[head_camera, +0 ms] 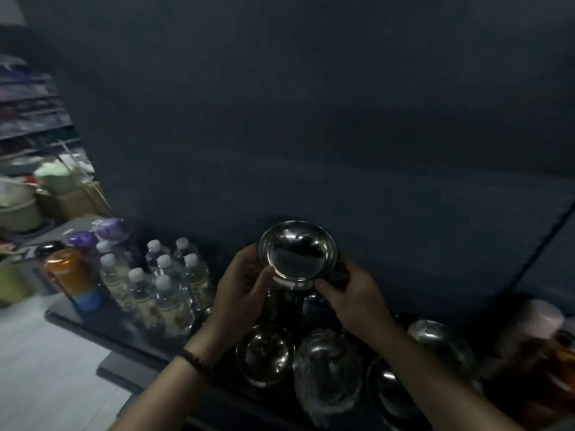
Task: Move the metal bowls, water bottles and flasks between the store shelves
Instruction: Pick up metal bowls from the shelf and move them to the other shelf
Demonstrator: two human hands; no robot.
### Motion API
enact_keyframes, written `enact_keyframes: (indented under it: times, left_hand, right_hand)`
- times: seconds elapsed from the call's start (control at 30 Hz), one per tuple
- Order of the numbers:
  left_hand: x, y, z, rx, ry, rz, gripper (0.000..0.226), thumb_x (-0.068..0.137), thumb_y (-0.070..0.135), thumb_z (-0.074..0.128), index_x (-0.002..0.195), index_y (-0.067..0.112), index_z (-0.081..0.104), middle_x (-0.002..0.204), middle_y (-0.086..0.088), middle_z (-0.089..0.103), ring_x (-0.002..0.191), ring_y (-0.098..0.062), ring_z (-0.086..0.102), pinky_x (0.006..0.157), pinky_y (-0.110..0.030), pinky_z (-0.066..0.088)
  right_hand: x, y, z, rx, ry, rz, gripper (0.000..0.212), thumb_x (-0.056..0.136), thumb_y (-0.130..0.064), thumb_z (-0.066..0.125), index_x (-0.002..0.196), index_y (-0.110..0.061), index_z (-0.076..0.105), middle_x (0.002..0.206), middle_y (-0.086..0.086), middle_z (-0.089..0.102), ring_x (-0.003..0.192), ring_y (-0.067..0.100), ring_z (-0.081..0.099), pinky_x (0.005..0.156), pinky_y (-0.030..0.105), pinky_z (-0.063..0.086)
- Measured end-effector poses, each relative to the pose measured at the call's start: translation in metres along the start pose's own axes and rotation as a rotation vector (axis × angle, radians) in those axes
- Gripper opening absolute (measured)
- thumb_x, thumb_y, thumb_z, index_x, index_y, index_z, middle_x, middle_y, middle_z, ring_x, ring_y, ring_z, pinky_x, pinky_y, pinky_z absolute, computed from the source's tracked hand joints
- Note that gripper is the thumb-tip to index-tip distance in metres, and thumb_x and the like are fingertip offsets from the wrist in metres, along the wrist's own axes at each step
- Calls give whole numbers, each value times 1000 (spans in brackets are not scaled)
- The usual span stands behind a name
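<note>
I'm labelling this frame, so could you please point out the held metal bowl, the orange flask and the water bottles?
held metal bowl point(295, 256): head view, its shiny inner base.
orange flask point(67, 273): head view, its orange body.
water bottles point(170, 304): head view, body of a front bottle.

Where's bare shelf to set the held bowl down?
Free: the shelf front strip, between the water bottles and its edge. Maybe the dark patch between the right hand and the pink flask; too dim to confirm. Crowded: loose bowls under the held bowl and left hand.
</note>
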State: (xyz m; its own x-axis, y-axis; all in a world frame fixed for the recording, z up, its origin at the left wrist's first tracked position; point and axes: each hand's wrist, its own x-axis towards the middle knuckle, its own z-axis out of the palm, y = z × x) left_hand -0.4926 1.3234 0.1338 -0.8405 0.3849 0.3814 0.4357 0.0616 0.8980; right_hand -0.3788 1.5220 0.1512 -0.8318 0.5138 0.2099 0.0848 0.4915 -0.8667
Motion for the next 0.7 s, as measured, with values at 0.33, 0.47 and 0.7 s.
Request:
enact_keyframes:
  times: [0.33,0.47,0.7]
  left_hand:
    - [52,-57,-29,165,-10,-177,31,104,47,62,134,39,66,114,16,79,106,-6,75,95,-51,63]
    - [48,-73,-31,221,-24,-233,39,105,54,59,142,42,61,119,17,77,111,-4,73,99,-48,61]
    - [49,-90,-29,349,-47,-257,54,96,70,50,147,49,53,114,15,79,106,-7,74,97,-46,61]
  right_hand:
    - [64,17,83,-130,-111,75,75,78,-65,73,142,-29,59,133,-4,70,122,19,66,104,38,53]
    - [75,32,92,-113,-147,90,66,78,-63,72,135,-31,63,130,-4,71,120,20,66,103,45,55]
    - [76,30,96,-146,-162,134,47,91,-38,79,133,-24,64,129,0,71,120,21,65,101,38,53]
